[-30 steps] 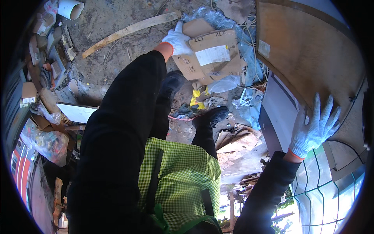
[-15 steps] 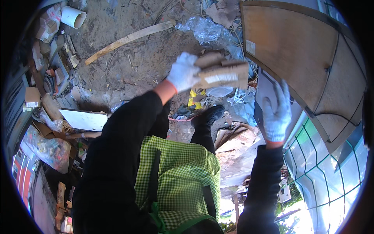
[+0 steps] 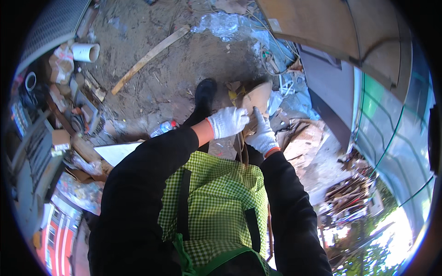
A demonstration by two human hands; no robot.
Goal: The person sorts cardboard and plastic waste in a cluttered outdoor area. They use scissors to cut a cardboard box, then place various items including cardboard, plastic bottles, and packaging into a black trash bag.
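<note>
A piece of brown cardboard [image 3: 257, 96] stands bent or folded between my gloved hands, just in front of my apron. My left hand [image 3: 229, 123], in a white knit glove, is closed on its left edge; the fingertips are partly hidden. On the right side, my right hand [image 3: 262, 138] grips the same cardboard, one finger stretched along its face. A lower brown flap hangs down towards the green checked apron [image 3: 221, 188]. My dark shoe [image 3: 206, 89] is on the dirt floor beyond my left forearm.
A long wood strip [image 3: 149, 60] and crumpled clear plastic [image 3: 221, 25] lie ahead. Flattened cardboard [image 3: 304, 145] is on the right, beside a leaning wooden panel [image 3: 317, 23] and green wire fence [image 3: 384, 138]. At left are a white tube [image 3: 86, 53], a white board [image 3: 117, 152] and mixed scrap.
Both hands have come together on the cardboard, which moved closer to my body and turned upright. My right hand, open and apart before, now holds it too. The view has shifted and I have stepped.
</note>
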